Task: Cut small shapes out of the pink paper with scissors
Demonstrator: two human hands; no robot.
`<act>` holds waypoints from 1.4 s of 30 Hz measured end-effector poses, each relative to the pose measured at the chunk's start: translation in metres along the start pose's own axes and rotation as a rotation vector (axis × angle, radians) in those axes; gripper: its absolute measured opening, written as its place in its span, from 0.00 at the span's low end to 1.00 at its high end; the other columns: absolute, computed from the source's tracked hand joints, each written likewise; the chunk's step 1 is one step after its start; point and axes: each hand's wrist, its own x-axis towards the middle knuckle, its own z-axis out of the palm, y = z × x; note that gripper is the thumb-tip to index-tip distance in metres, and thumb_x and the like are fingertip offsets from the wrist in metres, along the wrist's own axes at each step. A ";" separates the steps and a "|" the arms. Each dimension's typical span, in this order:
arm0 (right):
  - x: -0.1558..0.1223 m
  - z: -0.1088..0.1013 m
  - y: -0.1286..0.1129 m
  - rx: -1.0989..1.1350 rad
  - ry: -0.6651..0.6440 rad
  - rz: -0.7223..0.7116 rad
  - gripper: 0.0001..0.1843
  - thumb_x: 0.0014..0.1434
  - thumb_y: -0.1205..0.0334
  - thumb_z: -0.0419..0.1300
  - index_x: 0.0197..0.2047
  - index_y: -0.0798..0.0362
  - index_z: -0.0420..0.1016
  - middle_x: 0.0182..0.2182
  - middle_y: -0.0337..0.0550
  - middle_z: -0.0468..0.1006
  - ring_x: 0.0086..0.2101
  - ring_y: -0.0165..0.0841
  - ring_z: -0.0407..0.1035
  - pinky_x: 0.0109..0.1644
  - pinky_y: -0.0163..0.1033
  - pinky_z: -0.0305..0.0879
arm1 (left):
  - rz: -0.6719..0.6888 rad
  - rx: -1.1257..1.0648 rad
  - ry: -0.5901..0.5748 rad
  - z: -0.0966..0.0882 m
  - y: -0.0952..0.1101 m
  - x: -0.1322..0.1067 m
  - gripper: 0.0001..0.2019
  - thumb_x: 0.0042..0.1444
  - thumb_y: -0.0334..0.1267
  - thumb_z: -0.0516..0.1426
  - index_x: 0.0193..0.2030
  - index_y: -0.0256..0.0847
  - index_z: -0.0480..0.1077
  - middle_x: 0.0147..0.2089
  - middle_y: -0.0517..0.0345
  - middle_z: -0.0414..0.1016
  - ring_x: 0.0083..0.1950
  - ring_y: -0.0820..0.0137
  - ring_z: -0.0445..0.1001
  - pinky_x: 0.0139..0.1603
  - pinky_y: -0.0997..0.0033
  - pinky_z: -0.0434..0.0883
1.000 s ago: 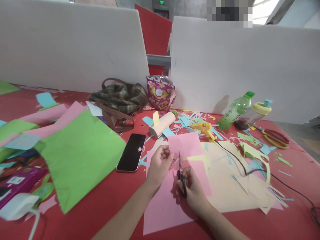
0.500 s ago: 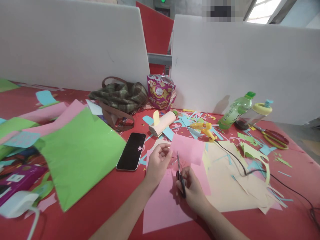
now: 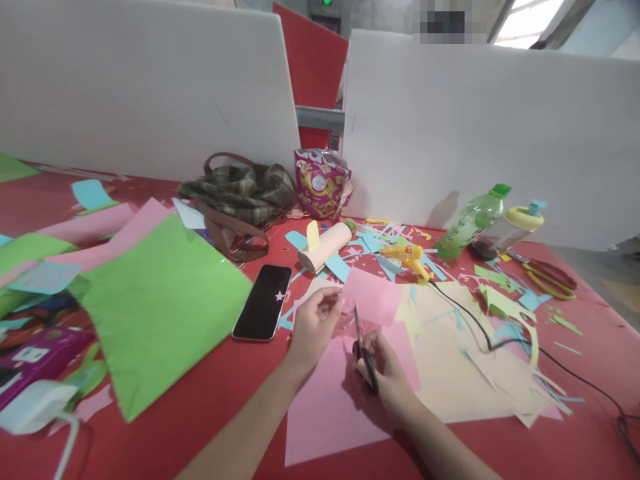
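Between the thumb and fingers of my left hand [image 3: 316,327] is the left edge of a small sheet of pink paper [image 3: 373,295], raised above the table. My right hand [image 3: 385,370] is closed round the dark handles of a pair of scissors [image 3: 367,363]. Their blades point away from me and lie close to the lower edge of the held paper; I cannot tell whether they touch it. Underneath my hands lies a larger pink sheet [image 3: 325,420] with small pink scraps on it. A black-screened phone [image 3: 261,313] bearing a pink star is just left of my left hand.
A yellow glue gun [image 3: 407,259] with a black cord lies beyond the paper, near a paper-covered roll [image 3: 327,245]. Cream paper [image 3: 450,373] spreads on the right, green paper [image 3: 165,313] on the left. A tilted green bottle [image 3: 473,223] and larger scissors [image 3: 550,277] are far right.
The held pink paper has tilted slightly and its right edge has shifted left. The scissors' handles and my right hand have shifted slightly right. My left hand keeps its pinch.
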 end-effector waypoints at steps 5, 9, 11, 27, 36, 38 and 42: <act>-0.002 -0.002 -0.001 0.099 -0.048 0.028 0.15 0.48 0.56 0.59 0.28 0.50 0.54 0.17 0.28 0.61 0.14 0.19 0.49 0.15 0.24 0.49 | -0.029 0.028 -0.030 0.000 0.001 0.000 0.09 0.45 0.36 0.56 0.34 0.37 0.69 0.33 0.56 0.72 0.35 0.72 0.71 0.37 0.75 0.69; -0.002 -0.003 0.002 0.152 -0.080 0.062 0.14 0.49 0.55 0.58 0.27 0.49 0.54 0.16 0.28 0.60 0.13 0.21 0.50 0.15 0.26 0.52 | -0.047 0.028 -0.068 -0.001 0.000 -0.001 0.10 0.45 0.37 0.56 0.35 0.37 0.69 0.32 0.56 0.72 0.34 0.72 0.71 0.35 0.75 0.69; -0.002 -0.003 0.004 0.152 -0.077 0.058 0.14 0.49 0.54 0.58 0.27 0.49 0.54 0.16 0.28 0.60 0.13 0.21 0.51 0.15 0.27 0.53 | -0.055 0.007 -0.083 -0.001 0.000 -0.002 0.10 0.45 0.37 0.55 0.35 0.37 0.69 0.32 0.56 0.71 0.33 0.72 0.71 0.33 0.75 0.70; 0.001 -0.004 0.007 0.169 -0.004 0.023 0.11 0.50 0.64 0.58 0.27 0.50 0.55 0.14 0.25 0.57 0.11 0.20 0.51 0.11 0.24 0.50 | -0.022 0.067 -0.145 -0.001 0.001 -0.001 0.10 0.48 0.37 0.54 0.37 0.36 0.67 0.32 0.57 0.71 0.34 0.73 0.71 0.34 0.76 0.70; 0.001 -0.003 0.001 0.050 -0.003 0.021 0.14 0.50 0.62 0.57 0.24 0.50 0.52 0.11 0.24 0.58 0.10 0.19 0.50 0.12 0.24 0.49 | 0.070 0.154 -0.126 -0.004 0.000 0.001 0.09 0.49 0.35 0.53 0.37 0.36 0.67 0.34 0.56 0.70 0.35 0.73 0.70 0.38 0.75 0.68; 0.001 -0.003 0.001 0.030 -0.002 0.012 0.14 0.50 0.62 0.57 0.24 0.50 0.52 0.11 0.23 0.58 0.10 0.19 0.50 0.11 0.24 0.49 | 0.065 0.144 -0.123 -0.003 0.000 0.001 0.08 0.49 0.35 0.53 0.37 0.37 0.67 0.34 0.57 0.70 0.35 0.74 0.69 0.38 0.75 0.68; 0.002 -0.003 0.001 0.010 -0.008 0.004 0.15 0.48 0.62 0.58 0.24 0.50 0.51 0.10 0.23 0.59 0.09 0.19 0.50 0.11 0.23 0.49 | 0.038 0.116 -0.120 -0.002 0.002 0.000 0.08 0.50 0.36 0.52 0.37 0.37 0.66 0.34 0.57 0.69 0.36 0.74 0.69 0.36 0.76 0.69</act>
